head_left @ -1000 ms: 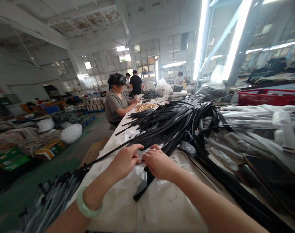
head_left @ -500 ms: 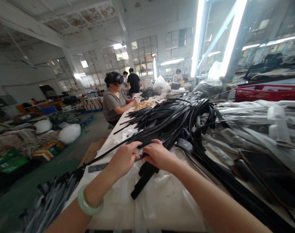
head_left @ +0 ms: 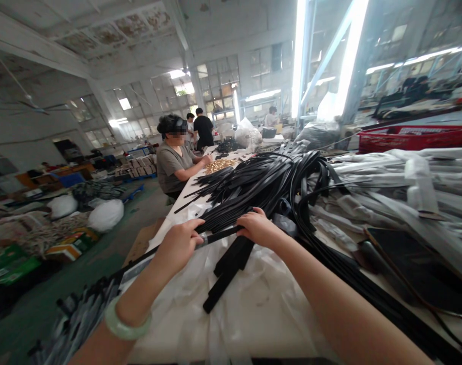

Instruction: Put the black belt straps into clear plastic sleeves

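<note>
A black strap [head_left: 225,234] runs between my hands above the table. My left hand [head_left: 180,246] is closed around it, where a clear plastic sleeve [head_left: 205,239] covers part of the strap. My right hand [head_left: 258,228] pinches the bare black stretch farther right. The sleeved part extends leftward under my left forearm. Just below my right hand, several short black pieces [head_left: 231,261] lie stacked on the white table [head_left: 261,309]. Beyond both hands spreads a large pile of black straps [head_left: 254,180].
Sleeved straps [head_left: 82,309] hang over the table's left edge. White wrapped strips [head_left: 390,182] and a dark phone-like slab [head_left: 417,263] lie at right. A red crate [head_left: 413,138] stands behind them. A co-worker [head_left: 175,159] sits at the far left side, near gold-coloured pieces [head_left: 219,165].
My hands have moved apart, the left toward me and leftward, the right slightly rightward. More of the black strap shows between them. The view has shifted slightly.
</note>
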Demonstrator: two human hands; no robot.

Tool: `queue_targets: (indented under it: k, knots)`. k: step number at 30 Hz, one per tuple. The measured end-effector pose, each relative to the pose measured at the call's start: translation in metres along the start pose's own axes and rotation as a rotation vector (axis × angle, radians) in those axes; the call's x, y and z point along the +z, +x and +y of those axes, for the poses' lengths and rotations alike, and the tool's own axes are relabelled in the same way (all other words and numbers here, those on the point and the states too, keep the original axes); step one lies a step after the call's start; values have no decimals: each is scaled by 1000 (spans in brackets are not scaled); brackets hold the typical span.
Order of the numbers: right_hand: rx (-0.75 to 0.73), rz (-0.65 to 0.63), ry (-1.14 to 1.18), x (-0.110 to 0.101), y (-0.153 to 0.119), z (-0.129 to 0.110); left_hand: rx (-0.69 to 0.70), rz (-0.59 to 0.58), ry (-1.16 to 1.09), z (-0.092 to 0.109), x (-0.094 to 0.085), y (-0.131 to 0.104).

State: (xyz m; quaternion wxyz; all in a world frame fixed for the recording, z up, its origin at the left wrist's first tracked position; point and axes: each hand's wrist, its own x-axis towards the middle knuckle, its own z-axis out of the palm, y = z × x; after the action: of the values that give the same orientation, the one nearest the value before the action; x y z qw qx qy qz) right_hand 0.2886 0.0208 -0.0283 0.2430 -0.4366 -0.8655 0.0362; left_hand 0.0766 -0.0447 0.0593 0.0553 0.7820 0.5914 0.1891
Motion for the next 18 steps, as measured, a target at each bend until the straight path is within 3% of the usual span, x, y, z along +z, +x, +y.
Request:
queue_targets:
  k: [2, 7, 14, 18]
  knots:
    - [0, 47, -2, 0, 1, 1, -14, 8, 16, -1, -2, 1]
    - [-220, 123, 78, 14, -2, -34, 98, -54, -106, 3, 16, 4]
    - [-50, 194, 27, 0, 1, -5, -25, 23, -36, 1, -1, 1]
    - [-198, 174, 106, 9, 0, -24, 31, -42, -159, 4, 13, 3]
